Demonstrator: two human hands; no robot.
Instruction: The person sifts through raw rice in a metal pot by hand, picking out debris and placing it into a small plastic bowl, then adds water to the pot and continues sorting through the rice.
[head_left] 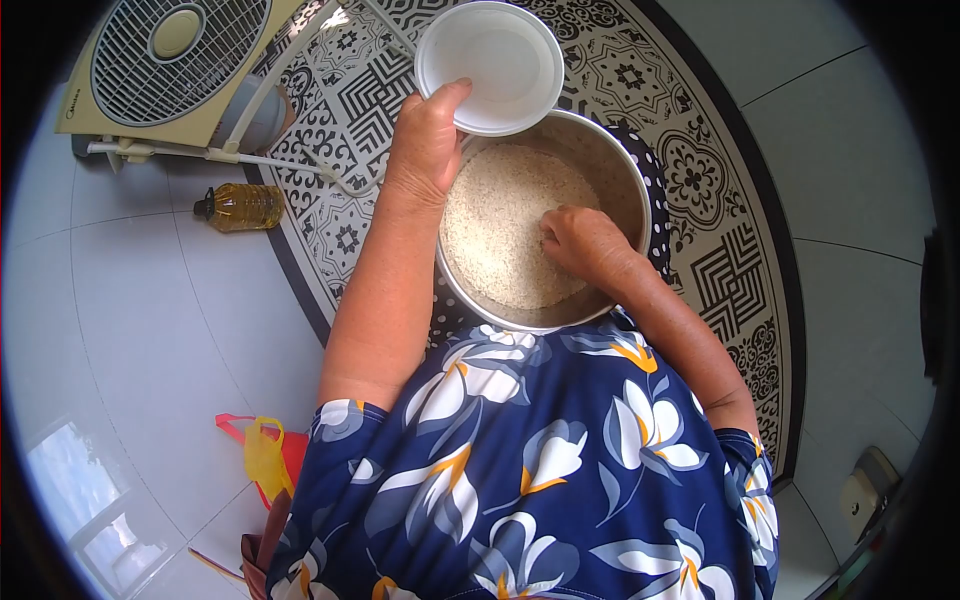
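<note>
A large metal pot (645, 185) stands in front of me, with a layer of pale rice-like grain (505, 225) inside it. My left hand (428, 140) grips the rim of a white plastic bowl (500, 65), thumb over the inside edge. The bowl is held above the far left side of the pot, and its inside shows nothing but white plastic. My right hand (590, 245) is inside the pot over the grain, its fingers curled together and pointing down. Whether grain is pinched in those fingers is hidden.
A patterned mat (740, 270) lies under the pot on the tiled floor. At the upper left stands a box fan (175, 60) on a white tube frame (275, 160). A bottle of yellow oil (245, 207) lies near the mat's left edge. Red and yellow bags (268, 455) are at lower left.
</note>
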